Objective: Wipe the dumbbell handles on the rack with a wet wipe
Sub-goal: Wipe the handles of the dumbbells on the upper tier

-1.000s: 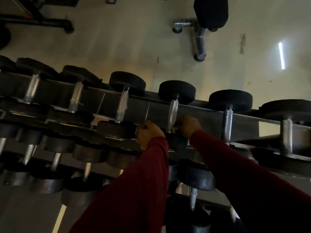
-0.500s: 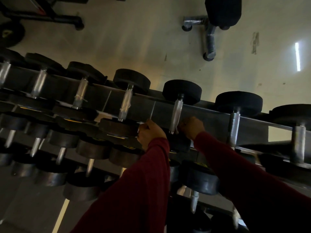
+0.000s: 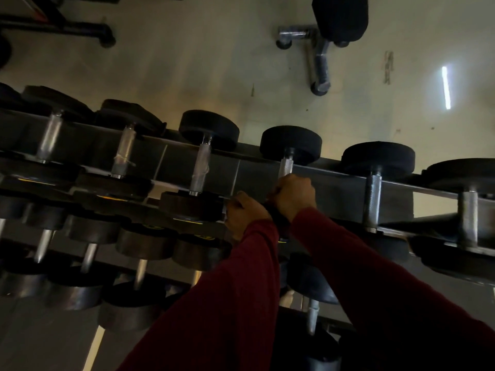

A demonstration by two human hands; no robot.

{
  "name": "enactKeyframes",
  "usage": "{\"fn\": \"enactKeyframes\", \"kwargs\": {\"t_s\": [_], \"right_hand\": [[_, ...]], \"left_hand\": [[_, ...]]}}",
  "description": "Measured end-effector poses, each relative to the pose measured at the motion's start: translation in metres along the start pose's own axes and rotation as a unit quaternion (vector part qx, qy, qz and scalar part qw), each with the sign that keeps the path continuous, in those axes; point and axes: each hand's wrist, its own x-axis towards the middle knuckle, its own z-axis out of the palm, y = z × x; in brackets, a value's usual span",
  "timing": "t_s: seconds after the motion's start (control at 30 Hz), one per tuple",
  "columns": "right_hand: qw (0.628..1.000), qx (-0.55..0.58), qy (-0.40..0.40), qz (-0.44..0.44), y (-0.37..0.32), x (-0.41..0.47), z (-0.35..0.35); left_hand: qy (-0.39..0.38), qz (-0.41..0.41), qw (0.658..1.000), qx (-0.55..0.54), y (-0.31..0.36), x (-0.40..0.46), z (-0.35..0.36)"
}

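knurled shiny metal handle [image 3: 286,166], matt black rubber heads [image 3: 290,141], dark red cloth sleeve [image 3: 233,290]

Seven dumbbells line the top tier of the rack [image 3: 334,188] at your fingers [image 3: 284,184]: three handles [image 3: 199,170] to the left of them, one handle [image 3: 286,164] in their grip, two to the right. Two hands, left hand [image 3: 247,214] and right hand [image 3: 293,195], in two red sleeves [image 3: 227,303]. Lower tiers are too dark to count. One bench [image 3: 340,17] stands on the floor beyond.
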Motion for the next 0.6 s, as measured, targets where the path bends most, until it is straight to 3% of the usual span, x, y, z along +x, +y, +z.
{"fn": "enactKeyframes", "kwargs": {"t_s": [0.13, 0.27, 0.6], "right_hand": [[0.995, -0.056, -0.079, -0.021, 0.027, 0.008, -0.017], [0.998, 0.028, -0.043, -0.03, 0.033, 0.0, -0.014], [0.997, -0.001, -0.058, -0.054, 0.032, -0.003, -0.015]], "left_hand": [[-0.004, 0.002, 1.0, 0.005, -0.003, 0.0, 0.001], [-0.003, 0.013, 1.0, 0.019, -0.005, 0.003, 0.005], [-0.012, 0.016, 0.999, 0.031, -0.004, 0.001, 0.002]]}}
